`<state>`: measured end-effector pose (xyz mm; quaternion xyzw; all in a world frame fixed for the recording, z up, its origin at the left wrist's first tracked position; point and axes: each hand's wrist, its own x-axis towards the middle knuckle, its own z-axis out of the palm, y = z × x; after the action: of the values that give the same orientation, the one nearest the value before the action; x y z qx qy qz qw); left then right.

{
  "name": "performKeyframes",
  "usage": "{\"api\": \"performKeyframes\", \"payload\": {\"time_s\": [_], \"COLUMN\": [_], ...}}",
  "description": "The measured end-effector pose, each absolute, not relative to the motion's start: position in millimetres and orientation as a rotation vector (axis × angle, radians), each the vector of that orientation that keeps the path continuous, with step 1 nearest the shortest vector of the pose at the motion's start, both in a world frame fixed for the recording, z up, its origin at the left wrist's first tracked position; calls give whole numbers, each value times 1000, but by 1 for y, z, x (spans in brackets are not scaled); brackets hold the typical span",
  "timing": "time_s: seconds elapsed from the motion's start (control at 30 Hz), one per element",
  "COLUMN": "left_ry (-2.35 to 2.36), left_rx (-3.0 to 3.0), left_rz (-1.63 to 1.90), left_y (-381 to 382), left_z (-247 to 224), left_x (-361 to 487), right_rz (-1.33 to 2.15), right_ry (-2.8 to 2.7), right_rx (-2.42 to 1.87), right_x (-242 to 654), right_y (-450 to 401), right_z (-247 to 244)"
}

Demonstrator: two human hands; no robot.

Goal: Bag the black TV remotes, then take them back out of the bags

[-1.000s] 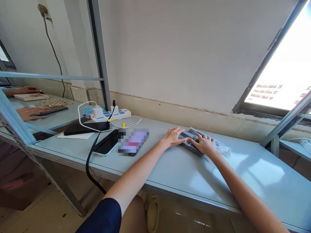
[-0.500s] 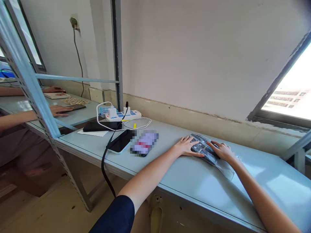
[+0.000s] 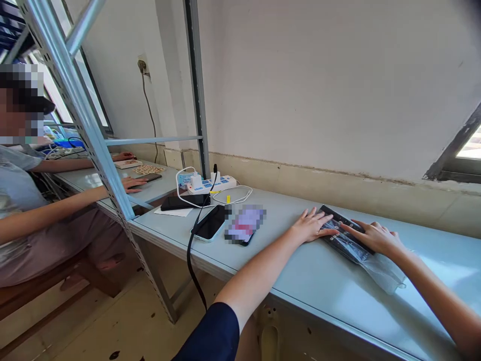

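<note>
A flat black item (image 3: 342, 235) in a clear plastic bag (image 3: 383, 268) lies on the pale grey table (image 3: 319, 296). My left hand (image 3: 310, 225) lies flat with its fingers spread, the fingertips on the item's left end. My right hand (image 3: 376, 236) rests on the item's right side, fingers stretched over its top. The loose end of the bag trails out toward the lower right, under my right wrist.
Two phones (image 3: 210, 223) lie left of my hands, with a white power strip (image 3: 210, 184), chargers and a black cable (image 3: 193, 250) beyond. A metal shelf post (image 3: 80, 105) stands at the left. Another person (image 3: 22, 195) sits at the neighbouring table with a hand on a phone (image 3: 148, 177).
The view has swung left, so my hands and the bagged item sit further right in frame. The black item now sticks further out of the bag at its far-left end.
</note>
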<state>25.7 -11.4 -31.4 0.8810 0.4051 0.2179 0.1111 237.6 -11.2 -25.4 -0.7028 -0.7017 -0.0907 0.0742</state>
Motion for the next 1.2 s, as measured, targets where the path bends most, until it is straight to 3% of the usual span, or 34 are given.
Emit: {"api": "performKeyframes", "payload": {"time_s": [0.3, 0.6, 0.87, 1.2], "left_ry": [1664, 1718, 1719, 1769], "left_rx": [2353, 2321, 2391, 2334], "left_rz": [671, 607, 541, 530], "left_y": [-8, -5, -3, -10], "left_z": [-31, -35, -25, -17], "left_x": [23, 23, 19, 20], "right_rz": [-26, -54, 22, -124], "right_ry": [-2184, -2519, -2575, -2340], "right_rx": [-2113, -1938, -1678, -2059], "right_x": [215, 231, 178, 175], "right_y": [-21, -11, -41, -36], "right_z": [-19, -29, -19, -25]}}
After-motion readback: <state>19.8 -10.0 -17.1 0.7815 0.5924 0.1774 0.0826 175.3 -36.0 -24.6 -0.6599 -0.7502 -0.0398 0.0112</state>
